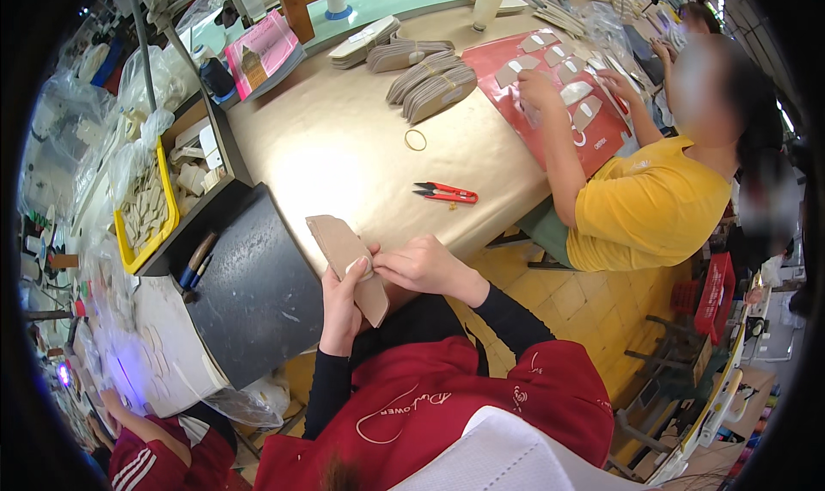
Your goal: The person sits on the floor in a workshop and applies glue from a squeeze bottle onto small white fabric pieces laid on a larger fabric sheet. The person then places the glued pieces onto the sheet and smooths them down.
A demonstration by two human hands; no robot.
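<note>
Two hands meet at the near edge of the desk (344, 147), both on one tan cut piece (348, 263), a flat elongated shape of card-like material. Left hand (342, 306): fingers curled round the lower part of the piece, thumb on its face, holding it tilted above the lap. Right hand (425, 266): fingers closed in a pinch on the piece's right edge, just beside the left thumb. The piece overlaps the desk edge and a dark grey panel (258, 293) at the left.

On the desk, apart from the hands: red thread snips (447, 194), lying flat; farther off a rubber band (416, 140); beyond that, bundled stacks of tan pieces (434, 83). Yellow bin (150, 207) of pale cut pieces at the left.

Across the desk, a person in a yellow shirt (653, 203) handles pale pieces on a red sheet (559, 104).
</note>
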